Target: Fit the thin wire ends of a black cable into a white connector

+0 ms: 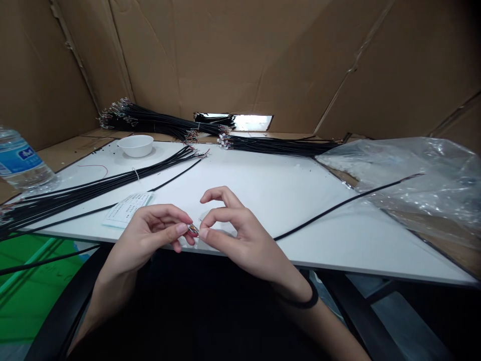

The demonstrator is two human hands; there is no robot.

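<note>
Close to the table's front edge, my left hand (158,231) is closed, thumb and index finger pinching the thin coloured wires (193,228). From the other side my right hand (244,233) grips the same wires between thumb and index finger, its other fingers curled and raised. A small whitish bit shows at the left fingertips, too small to name. A black cable (338,203) emerges from behind my right hand and runs right, its far end stripped. A printed paper slip in a clear sleeve (130,209) lies beside my left hand.
Tied black cables (93,183) lie at left, with further bundles (158,120) (278,145) at the back. A white bowl (136,146) and a water bottle (22,160) stand at left. Clear plastic bags (417,180) cover the right side. Cardboard walls (240,60) enclose the white table (263,180).
</note>
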